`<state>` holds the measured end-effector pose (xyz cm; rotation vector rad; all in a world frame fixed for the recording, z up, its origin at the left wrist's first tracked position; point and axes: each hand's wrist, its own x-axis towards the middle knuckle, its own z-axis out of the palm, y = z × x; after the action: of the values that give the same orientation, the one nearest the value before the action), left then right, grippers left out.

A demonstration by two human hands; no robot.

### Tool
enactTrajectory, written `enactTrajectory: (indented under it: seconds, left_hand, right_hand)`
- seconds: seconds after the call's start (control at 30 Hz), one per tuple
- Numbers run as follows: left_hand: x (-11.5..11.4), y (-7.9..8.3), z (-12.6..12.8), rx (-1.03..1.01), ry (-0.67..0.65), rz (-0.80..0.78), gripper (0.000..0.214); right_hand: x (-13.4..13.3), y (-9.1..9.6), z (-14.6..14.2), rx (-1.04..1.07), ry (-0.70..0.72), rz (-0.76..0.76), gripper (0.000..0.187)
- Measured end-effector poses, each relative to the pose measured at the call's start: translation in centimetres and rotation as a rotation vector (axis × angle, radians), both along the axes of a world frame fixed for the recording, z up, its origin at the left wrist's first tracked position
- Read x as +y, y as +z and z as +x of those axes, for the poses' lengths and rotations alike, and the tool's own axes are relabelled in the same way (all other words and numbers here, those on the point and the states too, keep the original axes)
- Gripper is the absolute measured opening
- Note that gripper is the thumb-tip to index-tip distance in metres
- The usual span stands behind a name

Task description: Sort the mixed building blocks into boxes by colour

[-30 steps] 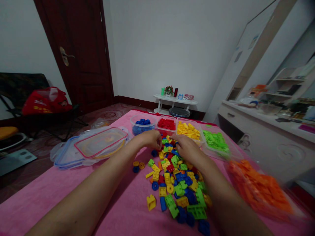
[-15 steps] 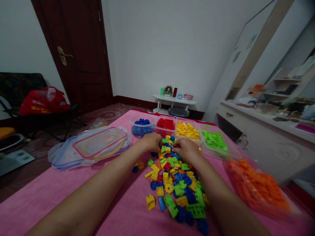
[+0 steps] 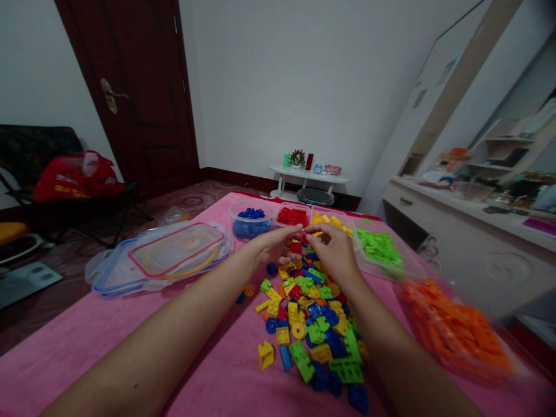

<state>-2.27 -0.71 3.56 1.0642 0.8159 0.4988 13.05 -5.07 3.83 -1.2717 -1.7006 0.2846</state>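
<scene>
My left hand [image 3: 280, 244] is raised over the far end of a pile of loose toy building bricks [image 3: 319, 313]. Its fingers curl around a red building brick [image 3: 296, 248], which shows between thumb and fingers. Close beside it, my right hand [image 3: 333, 250] has thumb and forefinger pinched together, near the left fingertips. Whatever sits in that pinch is too small or hidden to name. Yellow, green, blue, red and orange bricks and small wheels lie mixed below both hands.
Behind the hands stand clear tubs of blue bricks [image 3: 251, 223], red bricks [image 3: 293, 216] and yellow bricks [image 3: 332, 220]. Green bricks [image 3: 379, 246] and orange bricks [image 3: 460, 330] fill tubs at right. Stacked lids [image 3: 174, 255] lie left on the pink cloth [image 3: 208, 353].
Both hands have lifted from the far part of the pile and come together. A red brick now shows in my left hand, and some bricks at the pile's far end have shifted.
</scene>
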Motion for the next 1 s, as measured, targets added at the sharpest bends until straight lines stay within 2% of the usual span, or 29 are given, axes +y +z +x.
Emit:
enactTrajectory:
  seconds: [0.1, 0.2, 0.33, 0.4, 0.47, 0.67, 0.83, 0.93, 1.0]
  left_hand:
    - [-0.1, 0.0, 0.0, 0.113, 0.041, 0.082, 0.042]
    - [0.4, -0.4, -0.4, 0.278, 0.138, 0.332, 0.033]
    - [2.1, -1.6, -1.4, 0.506, 0.195, 0.755, 0.021]
    - [2.6, -2.0, -1.8, 0.641, 0.191, 0.885, 0.017]
    - [2.6, -2.2, -2.0, 0.768, 0.159, 0.973, 0.021]
    - [0.9, -2.3, -1.3, 1.026, 0.002, 1.124, 0.035]
    - [0.3, -2.8, -0.6, 1.122, -0.011, 1.232, 0.036]
    - [0.6, -2.7, -0.8, 1.126, 0.023, 1.194, 0.027]
    - [1.0, -2.5, -1.1, 1.049, 0.036, 1.12, 0.019]
  right_hand:
    - [-0.1, -0.1, 0.2, -0.152, -0.106, 0.101, 0.024]
    - [0.1, -0.2, 0.8, -0.208, -0.187, 0.098, 0.023]
    - [0.5, -0.3, 1.1, 0.083, -0.089, -0.173, 0.017]
    - [0.7, -0.4, 1.0, 0.259, -0.024, -0.287, 0.014]
    - [0.8, -0.5, 0.8, 0.342, 0.021, -0.331, 0.013]
    - [0.8, -0.5, 0.8, 0.345, 0.065, -0.317, 0.018]
    - [0.6, -0.4, 0.8, 0.279, 0.066, -0.299, 0.021]
    - [0.7, -0.4, 0.9, 0.26, 0.067, -0.294, 0.02]
    - [0.8, -0.5, 0.9, 0.275, 0.07, -0.287, 0.02]
